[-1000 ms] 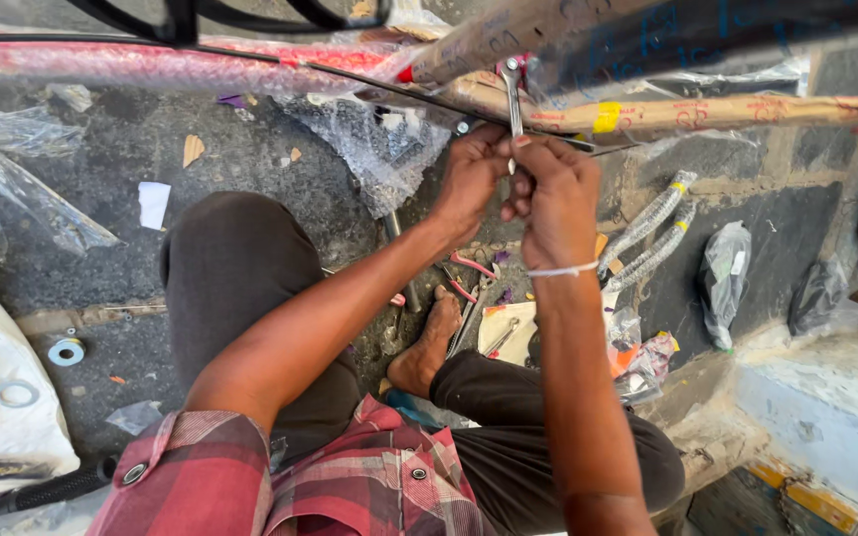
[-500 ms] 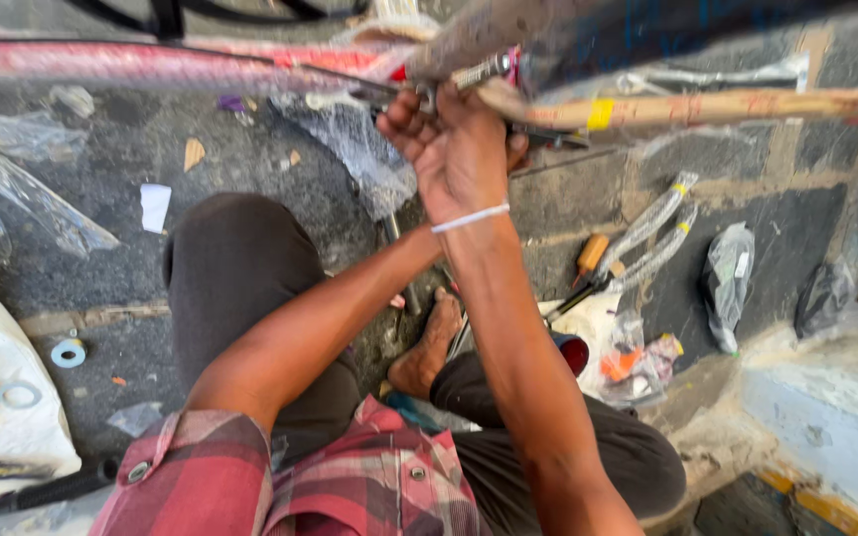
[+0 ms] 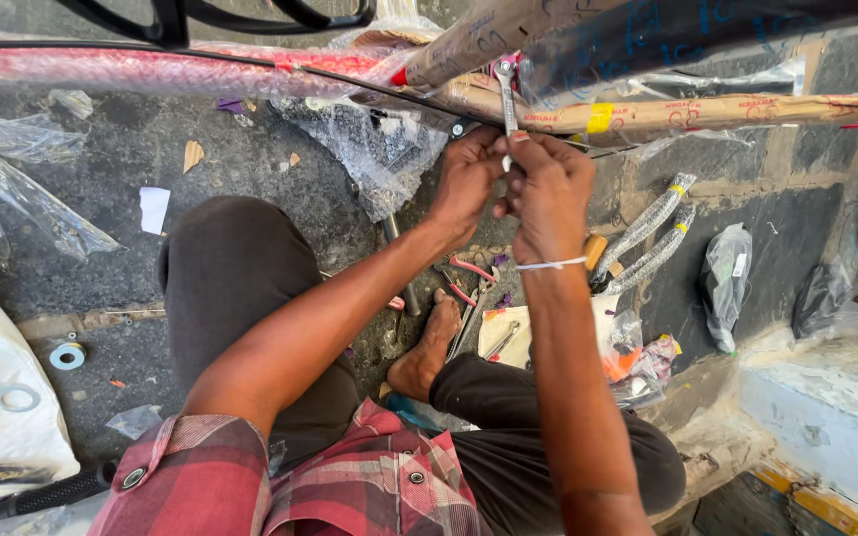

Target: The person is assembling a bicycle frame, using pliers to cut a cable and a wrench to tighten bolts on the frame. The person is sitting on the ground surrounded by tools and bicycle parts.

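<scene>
Slim steel spanner (image 3: 506,97), upright, ring end on wrapped frame (image 3: 647,114). Right hand (image 3: 548,194) and left hand (image 3: 469,184) both clenched round its shank. Ground: dark cracked pavement (image 3: 230,169), littered.

A slim silver spanner (image 3: 506,99) stands upright, its open head up against the paper-wrapped frame tube (image 3: 687,111).

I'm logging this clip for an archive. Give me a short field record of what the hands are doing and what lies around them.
setting: person seated on dark pavement
left hand: at the wrapped frame tube, beside the spanner
right hand: gripping a metal spanner, held upright
below hands: loose tools by a bare foot
right side: two wrapped chrome parts
left edge: washers
</scene>
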